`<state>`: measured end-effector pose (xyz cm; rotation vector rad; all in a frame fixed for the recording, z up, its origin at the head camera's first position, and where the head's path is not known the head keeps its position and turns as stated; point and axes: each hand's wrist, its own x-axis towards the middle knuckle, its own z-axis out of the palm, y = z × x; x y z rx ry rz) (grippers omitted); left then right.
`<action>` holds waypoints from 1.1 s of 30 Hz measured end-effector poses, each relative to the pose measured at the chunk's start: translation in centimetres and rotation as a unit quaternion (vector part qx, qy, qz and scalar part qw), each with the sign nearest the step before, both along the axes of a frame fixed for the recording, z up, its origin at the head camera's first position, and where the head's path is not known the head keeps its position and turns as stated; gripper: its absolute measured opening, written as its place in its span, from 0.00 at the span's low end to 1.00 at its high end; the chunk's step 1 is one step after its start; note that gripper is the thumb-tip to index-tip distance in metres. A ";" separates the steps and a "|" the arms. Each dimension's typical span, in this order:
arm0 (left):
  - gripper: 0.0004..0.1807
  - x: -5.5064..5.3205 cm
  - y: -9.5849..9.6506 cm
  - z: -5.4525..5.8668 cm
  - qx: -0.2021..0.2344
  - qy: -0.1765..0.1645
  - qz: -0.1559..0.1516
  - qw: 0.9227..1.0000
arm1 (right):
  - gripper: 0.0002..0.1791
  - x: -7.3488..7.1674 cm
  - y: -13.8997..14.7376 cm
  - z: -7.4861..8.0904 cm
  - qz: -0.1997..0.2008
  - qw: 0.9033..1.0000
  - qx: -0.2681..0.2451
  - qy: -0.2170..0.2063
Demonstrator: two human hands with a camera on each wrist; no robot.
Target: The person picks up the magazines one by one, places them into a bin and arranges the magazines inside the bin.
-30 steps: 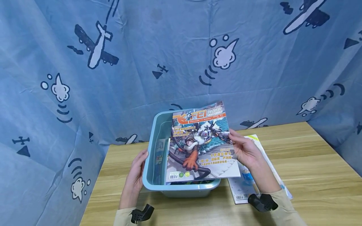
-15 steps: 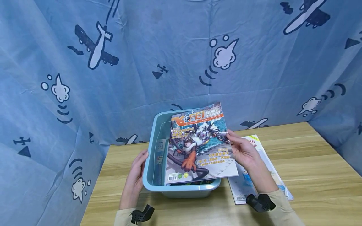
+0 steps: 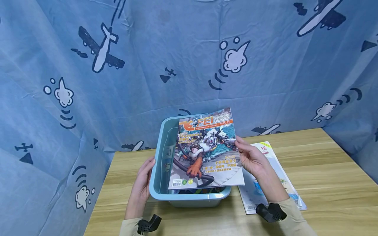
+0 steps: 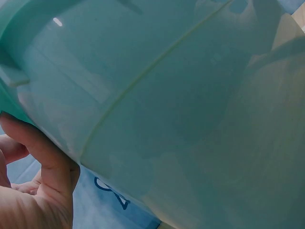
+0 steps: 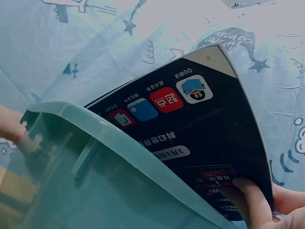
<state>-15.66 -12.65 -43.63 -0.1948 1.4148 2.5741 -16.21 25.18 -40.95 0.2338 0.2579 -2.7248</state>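
A light blue-green plastic storage bin (image 3: 192, 196) stands on the table, with my left hand (image 3: 142, 178) gripping its left rim. In the left wrist view, the fingers (image 4: 45, 150) of that hand curl up against the bin's outer wall (image 4: 157, 124). My right hand (image 3: 254, 157) pinches the right edge of a colourful magazine (image 3: 212, 157), which lies tilted over the bin's opening, cover up. The right wrist view shows the magazine's dark back cover (image 5: 190, 124) with app icons, rising above the bin's rim (image 5: 100, 121), and my thumb on it.
Another magazine (image 3: 273, 160), pale with a red "16", lies on the wooden table (image 3: 325, 164) right of the bin, partly under my right forearm. Inside the bin, a bluish book (image 3: 167, 160) shows at the left. A blue airplane-print curtain (image 3: 189, 65) hangs behind.
The right hand has drawn the magazine slightly to the left over the bin, covering more of the book inside. The left hand has stayed on the rim.
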 end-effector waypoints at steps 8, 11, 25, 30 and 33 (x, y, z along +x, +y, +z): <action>0.16 0.0 0.1 0.0 -0.003 -0.004 0.005 1.000 | 0.14 0.0 -0.2 -0.1 0.005 1.000 0.004 0.013; 0.15 0.0 0.1 -0.1 -0.003 -0.001 0.004 1.000 | 0.15 -0.1 -0.3 -0.1 0.007 1.000 0.010 0.018; 0.13 0.2 0.0 -0.2 0.002 0.015 -0.007 1.000 | 0.43 -0.7 -1.2 -0.1 0.030 0.996 0.065 0.057; 0.14 0.1 0.0 -0.2 0.001 0.015 -0.007 1.000 | 0.43 -0.9 -1.5 0.0 0.041 0.993 0.074 0.081; 0.15 0.1 0.0 -0.2 0.000 0.010 -0.003 1.000 | 0.43 -1.0 -1.6 0.0 0.040 0.993 0.080 0.081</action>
